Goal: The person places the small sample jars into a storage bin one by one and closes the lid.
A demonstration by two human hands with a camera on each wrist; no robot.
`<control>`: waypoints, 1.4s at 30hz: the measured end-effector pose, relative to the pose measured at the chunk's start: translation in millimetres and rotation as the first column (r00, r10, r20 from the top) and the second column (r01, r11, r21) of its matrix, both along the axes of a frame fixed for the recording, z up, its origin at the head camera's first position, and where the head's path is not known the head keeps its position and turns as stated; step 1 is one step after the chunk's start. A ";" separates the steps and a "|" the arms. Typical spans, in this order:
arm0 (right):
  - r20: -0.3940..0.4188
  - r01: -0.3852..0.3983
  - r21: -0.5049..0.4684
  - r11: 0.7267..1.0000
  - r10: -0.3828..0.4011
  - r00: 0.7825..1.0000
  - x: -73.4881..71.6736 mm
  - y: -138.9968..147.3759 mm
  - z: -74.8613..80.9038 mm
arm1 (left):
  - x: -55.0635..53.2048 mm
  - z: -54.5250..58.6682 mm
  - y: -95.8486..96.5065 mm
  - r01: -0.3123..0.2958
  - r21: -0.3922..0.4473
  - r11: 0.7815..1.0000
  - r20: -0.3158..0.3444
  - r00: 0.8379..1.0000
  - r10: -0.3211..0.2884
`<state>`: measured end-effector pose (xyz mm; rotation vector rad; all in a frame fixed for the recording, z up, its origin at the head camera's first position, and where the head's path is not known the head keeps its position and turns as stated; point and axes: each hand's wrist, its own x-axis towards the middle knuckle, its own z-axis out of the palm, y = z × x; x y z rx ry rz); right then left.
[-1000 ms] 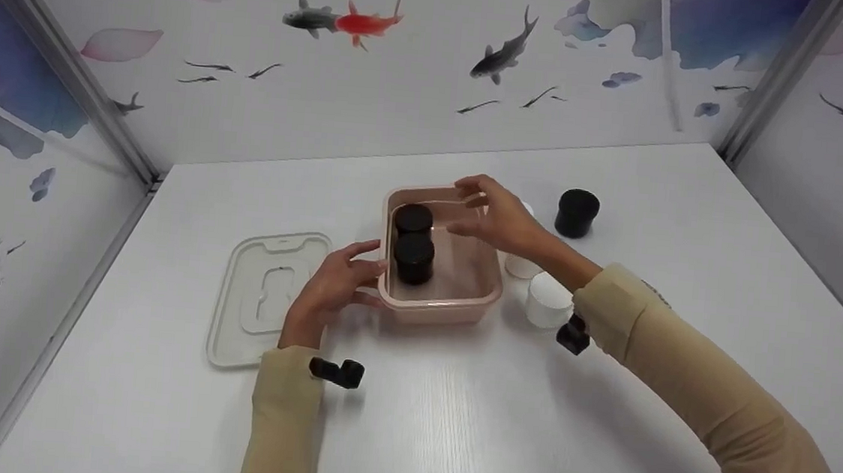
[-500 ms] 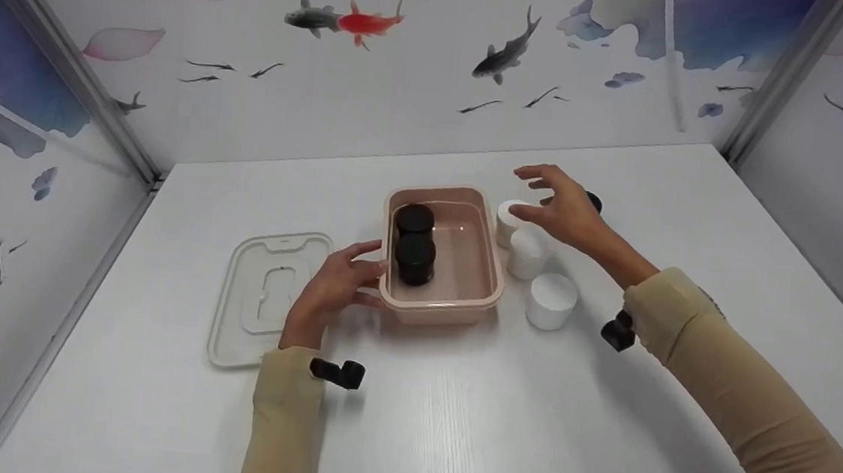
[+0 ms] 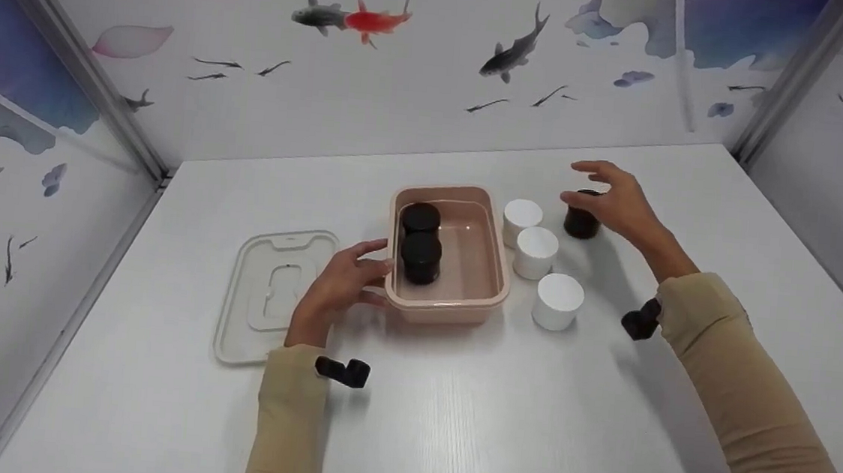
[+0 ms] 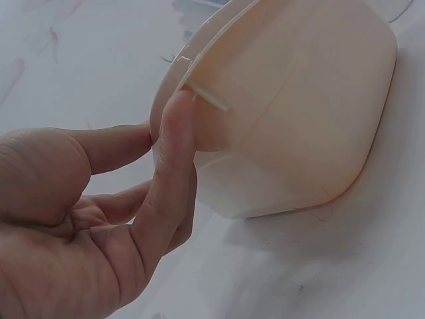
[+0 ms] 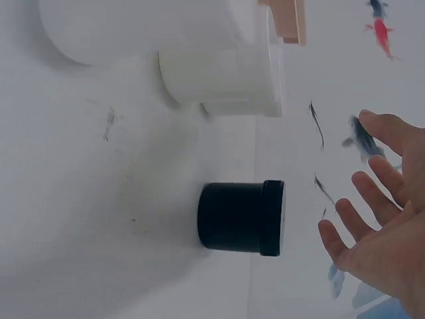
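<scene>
My left hand (image 3: pixel 338 286) holds the left side of a pink plastic container (image 3: pixel 453 316). In the left wrist view, thumb and fingers pinch its rim (image 4: pixel 174 83) from above and below. Two black lidded jars (image 3: pixel 421 259) stand inside along the container's left wall. At the back right, my right hand (image 3: pixel 619 207) is spread over a third black jar (image 3: pixel 582 223) on the table. The right wrist view shows a gap between these fingers (image 5: pixel 339 242) and the lid of the upright black jar (image 5: pixel 232 216).
Three white jars stand right of the container: a rear one (image 3: pixel 523 218), a middle one (image 3: pixel 536 253) and a front one (image 3: pixel 558 301). A pale flat lid (image 3: pixel 231 319) lies on the left, partly behind the left hand. Printed wall panels (image 3: pixel 401 114) enclose the table (image 3: pixel 436 433).
My right hand has moved from over the container, past the white jars, to the black jar at the back right. The left hand keeps its hold on the container.
</scene>
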<state>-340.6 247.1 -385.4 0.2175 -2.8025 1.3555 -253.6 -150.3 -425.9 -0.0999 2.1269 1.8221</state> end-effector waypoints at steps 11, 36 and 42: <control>0.087 0.069 -0.049 0.996 -0.064 0.994 -8.8 37.7 -17.1 | -0.7 1.6 0.8 0.005 0.029 1.000 -0.003 1.000 -0.005; 0.243 0.059 -0.111 0.992 -0.031 0.969 -17.1 45.5 -60.6 | -0.1 0.7 2.3 -0.004 0.044 0.999 -0.002 1.000 0.004; 0.217 0.077 -0.111 0.991 -0.051 0.975 -16.8 42.5 -62.6 | 0.7 -0.1 1.7 -0.002 0.044 0.999 -0.011 1.000 0.003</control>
